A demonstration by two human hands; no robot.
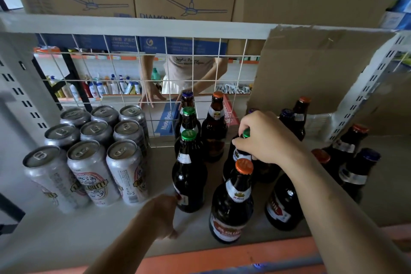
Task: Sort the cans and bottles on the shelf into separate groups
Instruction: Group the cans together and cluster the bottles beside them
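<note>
Your right hand (264, 138) clamps the neck of a green-capped bottle (239, 155) among the bottles at the shelf's right.
Your left hand (163, 216), fingers loosely curled, steadies the front bottle (189, 176), probably keeping its row tidy; the cans (93, 147) are grouped left.

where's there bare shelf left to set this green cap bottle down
Bare shelf runs along the front edge, below the cans and left of the left hand. A narrower strip lies between the cans and the green-capped bottles. Right of the right hand, bottles crowd together.
</note>
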